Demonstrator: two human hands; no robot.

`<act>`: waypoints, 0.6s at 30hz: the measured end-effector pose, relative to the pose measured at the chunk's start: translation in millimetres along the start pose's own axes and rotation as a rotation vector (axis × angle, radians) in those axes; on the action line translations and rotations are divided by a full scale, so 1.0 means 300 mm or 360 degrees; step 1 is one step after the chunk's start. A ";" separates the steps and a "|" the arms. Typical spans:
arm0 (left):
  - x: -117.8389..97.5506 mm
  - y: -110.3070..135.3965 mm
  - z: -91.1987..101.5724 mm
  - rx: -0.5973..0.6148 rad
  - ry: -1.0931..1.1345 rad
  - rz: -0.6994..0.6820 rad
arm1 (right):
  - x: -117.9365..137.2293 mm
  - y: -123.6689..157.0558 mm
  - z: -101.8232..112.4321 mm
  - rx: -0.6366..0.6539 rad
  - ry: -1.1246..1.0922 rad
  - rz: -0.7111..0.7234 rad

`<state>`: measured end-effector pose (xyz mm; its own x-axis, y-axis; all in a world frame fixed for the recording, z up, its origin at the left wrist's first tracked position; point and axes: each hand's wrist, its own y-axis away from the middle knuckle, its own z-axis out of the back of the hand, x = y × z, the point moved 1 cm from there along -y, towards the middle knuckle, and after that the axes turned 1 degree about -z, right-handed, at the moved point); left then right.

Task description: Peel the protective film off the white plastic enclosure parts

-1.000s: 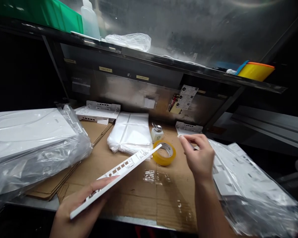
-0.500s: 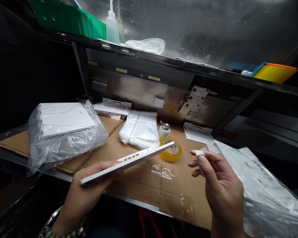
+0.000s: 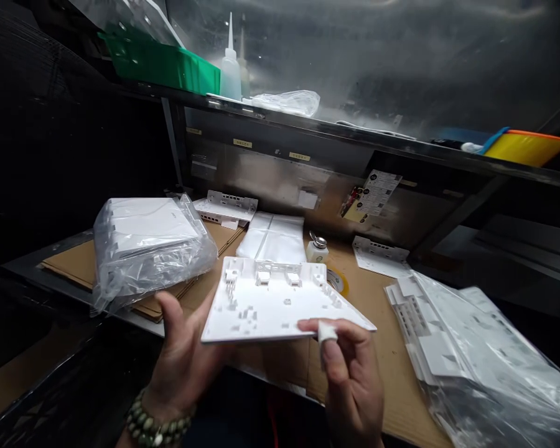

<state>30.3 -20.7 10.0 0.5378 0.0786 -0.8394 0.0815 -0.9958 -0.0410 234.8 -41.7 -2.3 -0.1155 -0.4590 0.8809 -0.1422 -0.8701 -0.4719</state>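
A white plastic housing panel (image 3: 270, 308) lies tilted above the bench, its inner side with clips and slots facing up. My left hand (image 3: 186, 348) supports it from below at its left end, thumb spread away and fingers mostly hidden underneath. My right hand (image 3: 352, 367) pinches a small white wad, perhaps cloth (image 3: 327, 333), between thumb and fingers. The index finger of that hand lies over the panel's near edge. Behind the panel is a stack of clear plastic bags (image 3: 275, 236), with a small pump bottle (image 3: 317, 247) and a partly hidden tape roll (image 3: 340, 283) beside it.
Bagged white panels stand at left (image 3: 154, 242) and right (image 3: 471, 348). Loose white panels rest at the back left (image 3: 228, 208) and back right (image 3: 380, 256). A shelf (image 3: 345, 134) above carries a green bin (image 3: 163, 68), a nozzle bottle (image 3: 231, 74) and a yellow container (image 3: 525, 148).
The panel has turned from edge-on to show its inner side. My left thumb has come off it and spread. My right hand has moved left to the panel with the white wad.
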 end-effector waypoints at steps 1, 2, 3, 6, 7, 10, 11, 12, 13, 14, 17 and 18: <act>0.000 -0.002 -0.008 -0.0023 0.0107 0.0161 | -0.002 0.018 0.000 0.0036 0.0014 0.0002; -0.002 -0.007 -0.015 -0.0087 0.0210 0.0347 | -0.003 0.033 0.001 0.0104 0.0032 -0.0008; -0.005 -0.013 -0.021 -0.0193 0.0344 0.0532 | -0.002 0.044 0.006 0.0187 0.0058 -0.0036; -0.013 -0.029 -0.044 -0.0477 0.0666 0.0869 | 0.015 0.053 0.026 0.0356 0.0199 -0.0071; -0.013 -0.031 -0.055 -0.0501 0.0726 0.0884 | 0.028 0.051 0.029 0.0373 0.0270 0.0003; -0.005 -0.024 -0.098 -0.0439 0.0820 0.0778 | 0.073 0.044 -0.001 0.0396 0.0462 0.0343; 0.000 -0.018 -0.112 -0.0406 0.0821 0.0719 | 0.088 0.045 -0.023 0.0422 0.0491 0.0430; 0.004 -0.012 -0.125 -0.0378 0.0812 0.0657 | 0.100 0.047 -0.047 0.0456 0.0506 0.0493; 0.008 -0.005 -0.134 -0.0352 0.0797 0.0598 | 0.110 0.051 -0.071 0.0484 0.0509 0.0541; 0.011 0.001 -0.140 -0.0333 0.0777 0.0545 | 0.118 0.054 -0.092 0.0503 0.0510 0.0586; 0.017 0.013 -0.139 -0.0324 0.0748 0.0449 | 0.128 0.062 -0.117 0.0553 0.0567 0.0682; 0.019 0.015 -0.136 -0.0331 0.0752 0.0440 | 0.128 0.062 -0.114 0.0566 0.0593 0.0678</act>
<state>67.9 -22.9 27.1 0.8745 -0.1233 -0.4690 0.0222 -0.9560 0.2927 194.1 -69.2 21.6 -0.4310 -0.7383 0.5189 0.3164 -0.6621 -0.6793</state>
